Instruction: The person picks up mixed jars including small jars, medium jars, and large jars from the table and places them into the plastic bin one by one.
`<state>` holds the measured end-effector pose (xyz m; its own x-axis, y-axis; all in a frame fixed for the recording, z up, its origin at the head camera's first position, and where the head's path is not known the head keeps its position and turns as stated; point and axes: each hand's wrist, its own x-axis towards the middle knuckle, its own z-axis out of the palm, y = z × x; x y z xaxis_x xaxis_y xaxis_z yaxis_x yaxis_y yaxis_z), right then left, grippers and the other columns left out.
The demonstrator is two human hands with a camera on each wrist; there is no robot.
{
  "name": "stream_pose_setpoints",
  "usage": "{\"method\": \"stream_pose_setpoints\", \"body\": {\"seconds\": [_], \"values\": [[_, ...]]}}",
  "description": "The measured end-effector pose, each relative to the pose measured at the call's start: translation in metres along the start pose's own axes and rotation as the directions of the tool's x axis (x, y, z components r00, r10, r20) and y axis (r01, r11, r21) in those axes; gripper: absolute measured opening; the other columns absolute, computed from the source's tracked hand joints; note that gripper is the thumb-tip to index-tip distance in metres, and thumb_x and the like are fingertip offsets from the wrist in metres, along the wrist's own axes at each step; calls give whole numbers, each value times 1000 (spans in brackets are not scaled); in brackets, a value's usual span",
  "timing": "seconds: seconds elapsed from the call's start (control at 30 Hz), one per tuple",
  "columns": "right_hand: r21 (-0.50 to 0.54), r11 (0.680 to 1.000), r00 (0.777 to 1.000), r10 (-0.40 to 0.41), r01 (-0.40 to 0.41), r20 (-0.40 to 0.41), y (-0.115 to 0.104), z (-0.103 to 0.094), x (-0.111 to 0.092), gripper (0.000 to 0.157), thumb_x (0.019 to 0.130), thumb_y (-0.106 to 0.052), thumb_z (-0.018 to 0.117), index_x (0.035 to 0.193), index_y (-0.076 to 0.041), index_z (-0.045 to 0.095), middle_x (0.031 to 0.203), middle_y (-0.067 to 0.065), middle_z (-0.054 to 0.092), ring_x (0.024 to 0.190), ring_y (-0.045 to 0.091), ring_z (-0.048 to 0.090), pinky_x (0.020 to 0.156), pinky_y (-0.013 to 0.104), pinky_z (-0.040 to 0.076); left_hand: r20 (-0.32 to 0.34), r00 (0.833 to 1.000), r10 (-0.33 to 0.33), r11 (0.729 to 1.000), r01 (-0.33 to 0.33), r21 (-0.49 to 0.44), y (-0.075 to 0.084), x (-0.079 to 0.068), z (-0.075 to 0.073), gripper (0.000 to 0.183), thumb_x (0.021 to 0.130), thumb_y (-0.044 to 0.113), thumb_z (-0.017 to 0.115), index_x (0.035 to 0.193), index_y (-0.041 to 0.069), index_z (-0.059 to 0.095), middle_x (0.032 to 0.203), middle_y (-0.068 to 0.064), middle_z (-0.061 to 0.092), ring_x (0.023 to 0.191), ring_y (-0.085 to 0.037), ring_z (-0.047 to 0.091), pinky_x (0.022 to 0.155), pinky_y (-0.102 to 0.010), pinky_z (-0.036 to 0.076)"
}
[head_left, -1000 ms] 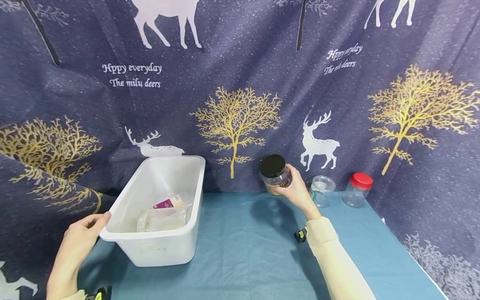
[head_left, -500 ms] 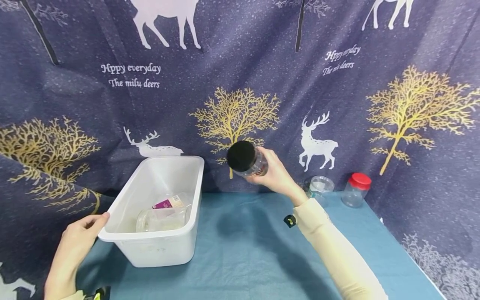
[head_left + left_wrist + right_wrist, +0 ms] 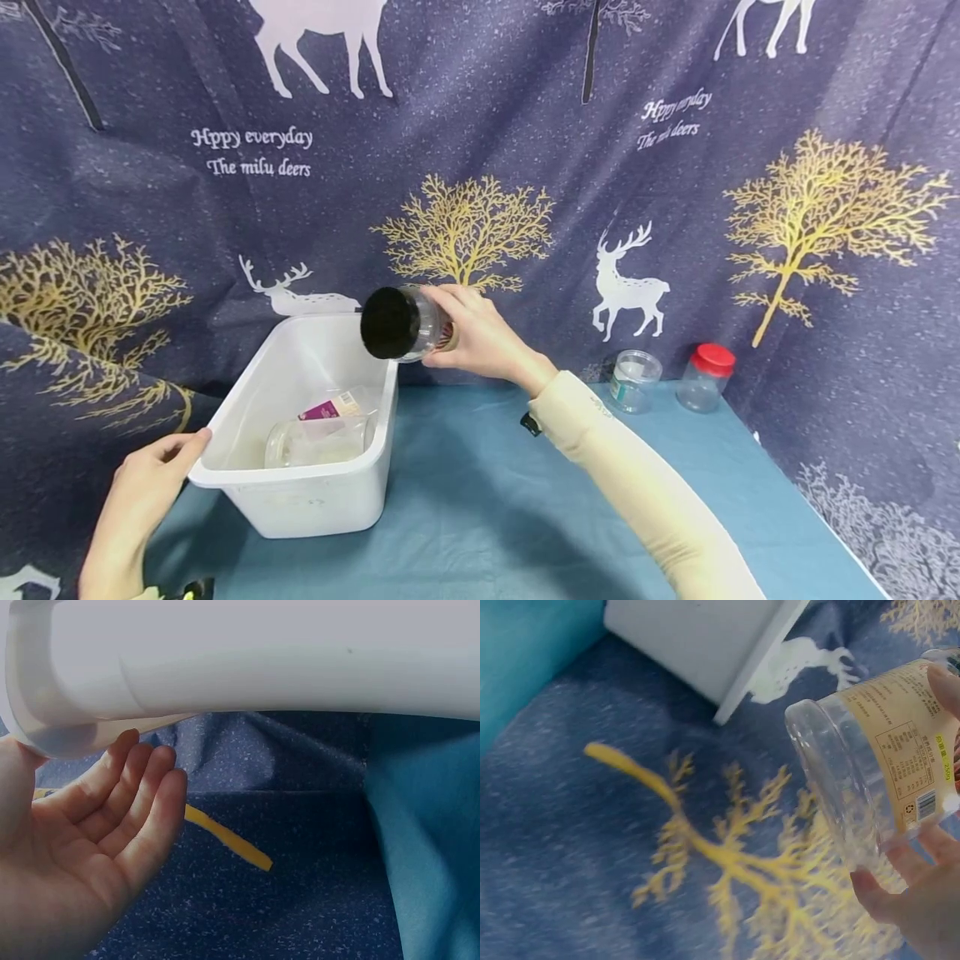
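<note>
My right hand (image 3: 480,333) grips a clear plastic jar (image 3: 900,742) with a black lid (image 3: 390,323) and a printed paper label. The jar is tilted, lid toward the left, raised beside and above the right rim of a white plastic tub (image 3: 315,504). In the right wrist view, fingers and thumb reach round the jar's body. My left hand (image 3: 146,487) holds the tub's near left rim, thumb at the edge and bent fingers (image 3: 150,802) under the lip. Inside the tub lies a clear jar (image 3: 322,442) on its side, with a purple-and-white label (image 3: 333,406) behind it.
On the blue tablecloth (image 3: 465,517), at the back right, stand a clear jar (image 3: 634,382) with a pale lid and a clear jar with a red lid (image 3: 712,360). A dark curtain (image 3: 480,125) printed with deer and trees hangs close behind the table.
My right hand has carried the black-lidded jar leftward from mid-table to the tub's right rim, tipping it from nearly upright toward its side. The left hand stays at the tub's rim.
</note>
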<state>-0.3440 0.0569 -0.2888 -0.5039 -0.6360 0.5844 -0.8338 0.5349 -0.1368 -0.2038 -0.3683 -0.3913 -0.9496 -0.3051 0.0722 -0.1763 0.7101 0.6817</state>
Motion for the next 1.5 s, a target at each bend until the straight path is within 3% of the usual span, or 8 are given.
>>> {"method": "stream_pose_setpoints", "body": {"seconds": [0.2, 0.4, 0.63, 0.77, 1.0, 1.3, 1.5], "values": [[-112, 992, 995, -46, 56, 85, -32, 7, 26, 96, 73, -54, 81, 150, -18, 37, 141, 4, 45, 124, 21, 43, 95, 42, 38, -13, 1000, 12, 1000, -12, 14, -3, -2, 2, 72, 98, 59, 45, 126, -6, 60, 107, -22, 68, 87, -25, 61, 65, -42, 44], [-190, 977, 983, -66, 99, 174, -68, 28, 44, 96, 74, -59, 78, 151, -21, 35, 138, 1, 45, 120, 18, 42, 93, 37, 37, -15, 1000, 13, 1000, -13, 3, -1, -2, 1, 73, 98, 58, 44, 127, -7, 59, 111, -25, 66, 99, -40, 59, 69, -48, 44], [-241, 968, 974, -15, 71, 226, -97, 61, 54, 96, 72, -67, 75, 150, -27, 36, 128, -5, 47, 119, 15, 43, 95, 38, 37, -4, 1000, 0, 1000, 0, 15, 1, 0, 3, 73, 98, 59, 44, 127, -7, 59, 110, -23, 67, 96, -35, 60, 68, -43, 44], [-257, 966, 966, 43, 25, 254, -108, 74, 58, 94, 73, -67, 74, 150, -28, 35, 124, -6, 48, 117, 13, 43, 87, 35, 39, -29, 999, 22, 1000, -21, 23, 0, -2, 4, 68, 99, 55, 45, 124, -6, 61, 108, -22, 68, 90, -27, 61, 66, -38, 42], [-296, 953, 950, 151, -67, 272, -118, 91, 65, 93, 72, -71, 71, 149, -32, 37, 119, -6, 49, 109, 13, 43, 82, 34, 38, -25, 1000, 8, 1000, -7, 13, 1, 1, 1, 70, 99, 56, 45, 125, -7, 60, 110, -24, 67, 87, -22, 60, 65, -37, 42], [-310, 943, 942, 209, -123, 262, -112, 108, 66, 91, 72, -72, 71, 147, -31, 41, 118, -5, 50, 109, 13, 43, 83, 35, 37, -22, 1000, 10, 1000, -10, 9, 3, 3, 2, 71, 98, 58, 44, 124, -6, 60, 107, -22, 68, 84, -20, 59, 63, -35, 42], [-271, 955, 951, 192, -123, 243, -109, 111, 61, 78, 85, -67, 60, 150, -28, 39, 134, -2, 50, 121, 17, 44, 94, 40, 38, -4, 1000, 8, 1000, -8, 0, 1, 0, 1, 71, 98, 58, 44, 124, -6, 60, 106, -20, 69, 83, -16, 58, 63, -36, 42]]}}
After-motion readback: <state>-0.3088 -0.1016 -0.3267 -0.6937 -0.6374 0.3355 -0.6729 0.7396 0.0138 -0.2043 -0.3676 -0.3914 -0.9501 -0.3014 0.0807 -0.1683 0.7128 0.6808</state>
